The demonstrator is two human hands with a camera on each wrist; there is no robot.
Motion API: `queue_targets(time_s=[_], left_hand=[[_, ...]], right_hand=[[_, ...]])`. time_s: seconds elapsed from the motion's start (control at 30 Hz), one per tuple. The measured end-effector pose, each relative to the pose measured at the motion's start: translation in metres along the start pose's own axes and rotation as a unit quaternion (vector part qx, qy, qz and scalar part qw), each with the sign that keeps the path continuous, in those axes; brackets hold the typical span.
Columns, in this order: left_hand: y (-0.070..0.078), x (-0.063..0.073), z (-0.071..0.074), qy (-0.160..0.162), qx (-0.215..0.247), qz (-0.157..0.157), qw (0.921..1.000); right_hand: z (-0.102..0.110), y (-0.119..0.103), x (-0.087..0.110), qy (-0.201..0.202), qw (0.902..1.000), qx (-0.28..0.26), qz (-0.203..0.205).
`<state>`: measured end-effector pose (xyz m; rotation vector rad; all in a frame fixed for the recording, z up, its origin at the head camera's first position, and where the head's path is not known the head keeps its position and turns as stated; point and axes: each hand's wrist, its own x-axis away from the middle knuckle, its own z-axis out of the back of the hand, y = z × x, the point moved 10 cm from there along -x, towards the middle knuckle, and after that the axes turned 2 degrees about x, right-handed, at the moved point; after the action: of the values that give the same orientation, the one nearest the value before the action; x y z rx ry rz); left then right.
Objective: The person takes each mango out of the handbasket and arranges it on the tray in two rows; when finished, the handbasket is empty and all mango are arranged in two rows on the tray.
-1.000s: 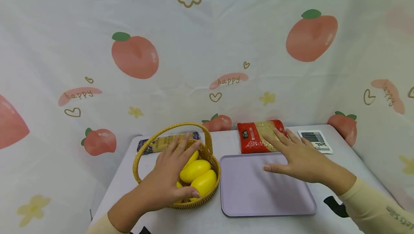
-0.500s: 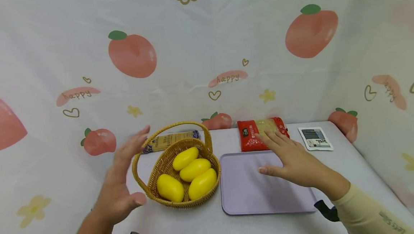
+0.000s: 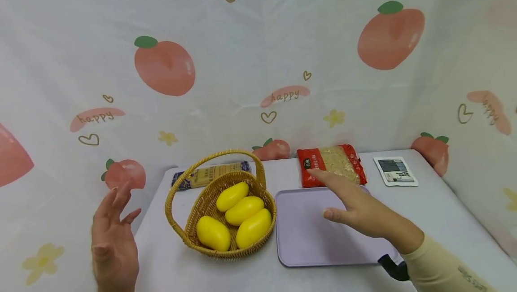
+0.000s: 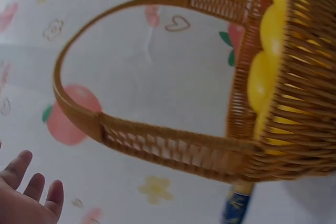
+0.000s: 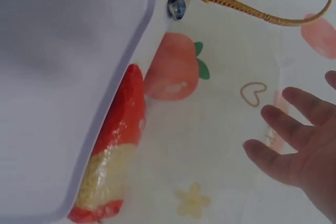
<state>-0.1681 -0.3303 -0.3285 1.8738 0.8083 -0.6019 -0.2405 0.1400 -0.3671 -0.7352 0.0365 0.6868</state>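
We see the person's left grip (image 3: 115, 242) raised at the left side of the surface (image 3: 202, 278), released, its fingers slightly bent and apart from everything around it. Nearest to it stands a wicker basket (image 3: 207, 207), left of the middle of the surface, with its tall handle (image 3: 232, 152) arching up over it. Inside the basket we count four smooth yellow fruits (image 3: 244, 210): three lie bunched toward the right, and the other rests at the front left. From the left wrist we see the left fingers well clear of the handle. The right grip (image 3: 365, 209) is released as well, its fingers extended and its thumb held apart, in the air above a lilac tray (image 3: 300, 242) that lies flat just beside the basket, on its right. A pale sleeve (image 3: 440, 265) covers the right forearm, and a black strap (image 3: 393, 268) shows near that wrist. Beyond the tray's far edge we find a red packet (image 3: 337, 159) with a clear middle showing pale contents, and to its right a flat white pouch (image 3: 396, 172). A yellow and dark blue packet (image 3: 208, 175) lies behind the basket, partly hidden by it. Behind the surface hangs a white cloth (image 3: 226, 117) printed with peaches, hearts and small flowers.
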Motion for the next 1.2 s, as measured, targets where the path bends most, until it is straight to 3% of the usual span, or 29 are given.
queue_targets(time_s=[0.13,0.27,0.43,0.6,0.7,0.83,1.03,1.2], left_hand=[[-0.03,0.023,0.031,0.059,-0.038,0.096,0.9929],[-0.064,0.044,0.041,0.081,-0.085,0.203,0.972],[-0.107,0.068,0.038,0.045,-0.057,0.293,0.9534],[-0.134,0.088,0.029,-0.01,-0.001,0.319,0.9476],[-0.143,0.097,0.03,-0.013,0.009,0.316,0.9487],[-0.154,0.109,0.035,-0.003,-0.005,0.329,0.9443],[-0.171,0.121,0.039,-0.013,-0.043,0.364,0.9303],[-0.175,0.124,0.041,-0.031,-0.045,0.359,0.9318]], right_hand=[[-0.007,-0.006,-0.002,-0.003,0.9985,-0.049,0.024],[-0.016,-0.014,-0.006,-0.011,0.9932,-0.108,0.043],[-0.029,-0.02,-0.016,-0.025,0.9852,-0.161,0.054],[-0.043,-0.019,-0.024,-0.037,0.9798,-0.189,0.054],[-0.05,-0.02,-0.028,-0.041,0.9759,-0.207,0.056],[-0.056,-0.022,-0.032,-0.048,0.9702,-0.23,0.058],[-0.064,-0.025,-0.039,-0.055,0.9619,-0.259,0.067],[-0.075,-0.027,-0.048,-0.059,0.9556,-0.278,0.077]])
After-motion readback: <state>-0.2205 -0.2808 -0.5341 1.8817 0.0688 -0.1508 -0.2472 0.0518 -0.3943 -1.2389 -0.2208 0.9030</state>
